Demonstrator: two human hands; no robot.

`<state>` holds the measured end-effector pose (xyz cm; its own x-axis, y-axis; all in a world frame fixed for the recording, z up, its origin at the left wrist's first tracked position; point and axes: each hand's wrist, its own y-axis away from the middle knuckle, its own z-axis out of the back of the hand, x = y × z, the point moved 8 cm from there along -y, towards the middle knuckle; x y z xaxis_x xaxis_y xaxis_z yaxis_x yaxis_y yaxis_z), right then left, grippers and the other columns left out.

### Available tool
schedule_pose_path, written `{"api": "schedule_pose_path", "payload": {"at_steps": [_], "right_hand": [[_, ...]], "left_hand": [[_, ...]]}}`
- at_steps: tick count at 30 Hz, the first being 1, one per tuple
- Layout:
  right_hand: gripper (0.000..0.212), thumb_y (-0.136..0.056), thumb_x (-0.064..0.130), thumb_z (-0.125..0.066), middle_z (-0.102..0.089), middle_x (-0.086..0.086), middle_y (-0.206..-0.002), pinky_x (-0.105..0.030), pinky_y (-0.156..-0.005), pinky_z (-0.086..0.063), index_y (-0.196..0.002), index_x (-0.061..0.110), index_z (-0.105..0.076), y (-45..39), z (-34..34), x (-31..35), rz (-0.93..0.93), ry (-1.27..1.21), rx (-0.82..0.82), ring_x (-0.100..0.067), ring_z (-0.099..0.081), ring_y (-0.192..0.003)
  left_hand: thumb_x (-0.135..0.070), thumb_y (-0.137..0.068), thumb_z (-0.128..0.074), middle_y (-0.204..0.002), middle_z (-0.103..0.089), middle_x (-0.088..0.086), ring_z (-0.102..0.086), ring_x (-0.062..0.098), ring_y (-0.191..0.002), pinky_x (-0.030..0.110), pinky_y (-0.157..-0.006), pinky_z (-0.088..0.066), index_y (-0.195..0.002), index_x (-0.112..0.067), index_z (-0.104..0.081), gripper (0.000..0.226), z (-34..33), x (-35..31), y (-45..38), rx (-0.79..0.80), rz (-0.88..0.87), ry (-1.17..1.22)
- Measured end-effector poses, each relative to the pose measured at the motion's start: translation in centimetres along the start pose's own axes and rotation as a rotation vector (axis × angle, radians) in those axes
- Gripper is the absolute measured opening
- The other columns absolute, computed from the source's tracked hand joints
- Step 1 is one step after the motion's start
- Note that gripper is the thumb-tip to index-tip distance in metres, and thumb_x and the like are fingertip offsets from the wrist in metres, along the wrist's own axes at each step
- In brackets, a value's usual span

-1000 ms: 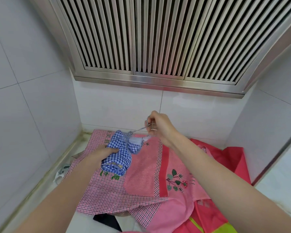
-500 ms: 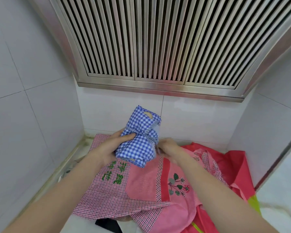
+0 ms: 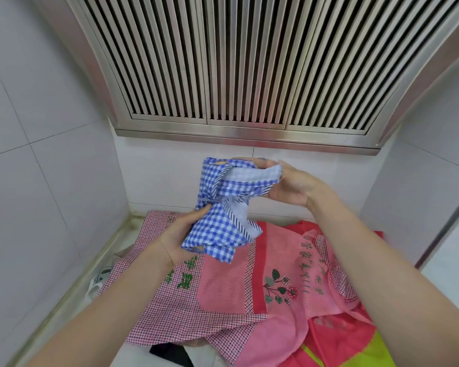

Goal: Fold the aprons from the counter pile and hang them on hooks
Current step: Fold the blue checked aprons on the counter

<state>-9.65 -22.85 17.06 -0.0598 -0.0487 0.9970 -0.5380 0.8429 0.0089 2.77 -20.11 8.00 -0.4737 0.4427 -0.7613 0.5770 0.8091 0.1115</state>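
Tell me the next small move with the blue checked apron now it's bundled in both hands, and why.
Probably tuck the loose top flap down. The blue checked apron is held above the pink apron pile, tied around its middle; the left hand grips the lower part and the right hand holds the top fold, which stands open. No hook is in view, so hanging comes later.

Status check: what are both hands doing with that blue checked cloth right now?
Left hand grips lower end of the bundled blue gingham apron. Right hand holds its top. Lifted above pink apron pile. No hooks in sight.
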Motion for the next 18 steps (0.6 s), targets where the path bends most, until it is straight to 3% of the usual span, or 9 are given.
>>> {"api": "schedule_pose_path", "payload": {"at_steps": [2, 3, 6, 8, 10, 13, 16, 18], "right_hand": [[0.020, -0.091, 0.011, -0.056, -0.068, 0.002, -0.104, -0.021, -0.074, -0.055, -0.109, 0.018, -0.058, 0.2, -0.6, 0.8, -0.079, 0.180, 0.027, -0.006, -0.068, -0.087], [0.024, -0.095, 0.007, -0.045, -0.066, 0.003, -0.107, -0.021, -0.078, -0.055, -0.113, 0.017, -0.056, 0.4, -0.7, 1.2, -0.127, 0.255, 0.028, -0.006, -0.067, -0.090], [0.035, -0.095, 0.003, -0.042, -0.061, -0.016, -0.124, -0.028, -0.090, -0.050, -0.129, -0.003, -0.049, 1.2, -1.2, 1.9, -0.226, 0.500, 0.105, -0.026, -0.060, -0.113], [0.031, -0.097, 0.007, -0.046, -0.059, -0.015, -0.128, -0.033, -0.096, -0.050, -0.125, 0.000, -0.054, 1.0, -2.4, 1.6, -0.305, 0.693, 0.242, -0.025, -0.057, -0.118], [0.026, -0.097, 0.012, -0.051, -0.065, -0.010, -0.121, -0.034, -0.095, -0.051, -0.121, 0.006, -0.060, 0.5, -3.1, 0.6, -0.392, 0.868, 0.266, -0.020, -0.062, -0.111], [0.027, -0.091, 0.009, -0.057, -0.068, -0.021, -0.106, -0.041, -0.090, -0.054, -0.112, -0.008, -0.061, -1.2, -3.7, -1.1, -0.400, 0.981, 0.178, -0.029, -0.067, -0.092], [0.023, -0.090, 0.002, -0.051, -0.069, -0.017, -0.084, -0.034, -0.078, -0.058, -0.101, -0.014, -0.064, -2.1, -3.9, -3.0, -0.404, 0.999, 0.099, -0.023, -0.069, -0.070], [0.023, -0.092, 0.004, -0.051, -0.069, -0.013, -0.082, -0.031, -0.076, -0.057, -0.102, -0.014, -0.063, -2.6, -2.1, -4.7, -0.429, 0.930, -0.015, -0.017, -0.069, -0.066]], "left_hand": [[-0.020, -0.011, -0.097, -0.081, -0.073, 0.011, -0.071, 0.021, -0.070, 0.029, -0.056, -0.057, -0.074, -0.004, -0.077, 0.068, -0.9, 0.2, 0.1, 0.048, 0.064, -0.120], [-0.019, -0.010, -0.097, -0.080, -0.073, 0.012, -0.071, 0.021, -0.069, 0.028, -0.055, -0.057, -0.076, -0.003, -0.076, 0.071, -1.3, 0.3, 0.1, 0.077, 0.099, -0.174], [-0.020, -0.013, -0.098, -0.083, -0.073, 0.010, -0.071, 0.020, -0.072, 0.027, -0.061, -0.057, -0.085, -0.005, -0.073, 0.078, -2.1, 0.4, 0.2, 0.155, 0.205, -0.349], [-0.029, -0.023, -0.098, -0.091, -0.074, 0.004, -0.071, 0.017, -0.082, 0.029, -0.075, -0.056, -0.096, -0.011, -0.069, 0.080, -2.5, 0.6, 0.0, 0.227, 0.297, -0.528], [-0.032, -0.041, -0.094, -0.097, -0.072, -0.001, -0.069, 0.014, -0.088, 0.028, -0.083, -0.054, -0.104, -0.017, -0.062, 0.072, -2.6, 1.2, 0.0, 0.261, 0.404, -0.740], [-0.012, -0.081, -0.067, -0.102, -0.064, -0.005, -0.064, 0.009, -0.088, 0.024, -0.080, -0.053, -0.111, -0.018, -0.053, 0.033, -2.4, 1.5, -0.9, 0.163, 0.442, -1.042], [-0.015, -0.093, -0.056, -0.122, -0.055, 0.002, -0.056, 0.019, -0.111, 0.027, -0.092, -0.047, -0.130, -0.009, -0.045, 0.040, -1.8, 2.2, -1.1, 0.093, 0.492, -1.337], [-0.017, -0.092, -0.057, -0.131, -0.051, 0.001, -0.050, 0.021, -0.122, 0.028, -0.097, -0.041, -0.133, -0.016, -0.043, 0.043, -1.7, 2.6, -1.0, 0.125, 0.478, -1.432]]}}
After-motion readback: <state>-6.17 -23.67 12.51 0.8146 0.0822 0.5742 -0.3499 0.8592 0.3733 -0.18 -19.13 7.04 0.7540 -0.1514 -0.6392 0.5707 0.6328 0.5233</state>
